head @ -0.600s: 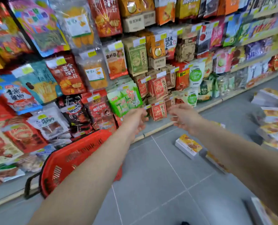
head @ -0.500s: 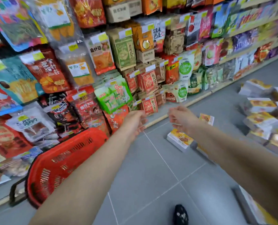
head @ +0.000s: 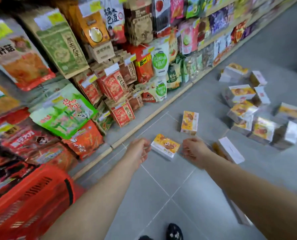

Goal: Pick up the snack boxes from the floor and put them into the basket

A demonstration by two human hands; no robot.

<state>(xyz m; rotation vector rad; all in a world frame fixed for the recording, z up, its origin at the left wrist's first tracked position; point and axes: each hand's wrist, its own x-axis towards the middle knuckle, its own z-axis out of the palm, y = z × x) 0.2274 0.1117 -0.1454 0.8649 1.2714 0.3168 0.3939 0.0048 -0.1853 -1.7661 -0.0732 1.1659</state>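
A white and yellow snack box [head: 165, 147] lies flat on the grey floor. My left hand [head: 139, 149] hovers just left of it and my right hand [head: 193, 150] just right of it, both with loosely curled fingers holding nothing. A second box [head: 189, 122] stands a little farther back. A third box [head: 230, 152] lies on its side behind my right wrist. Several more boxes [head: 243, 108] sit piled at the right. The red basket [head: 31, 203] stands on the floor at the lower left, against the shelf.
A shelf of hanging snack bags [head: 113, 84] runs along the left, its wooden base edge [head: 144, 122] close to the boxes. A dark shoe [head: 174, 232] shows at the bottom. Another box edge [head: 239, 215] lies under my right forearm.
The view has tilted down and moved closer to the floor. Both hands have dropped from shelf height to either side of the nearest snack box.
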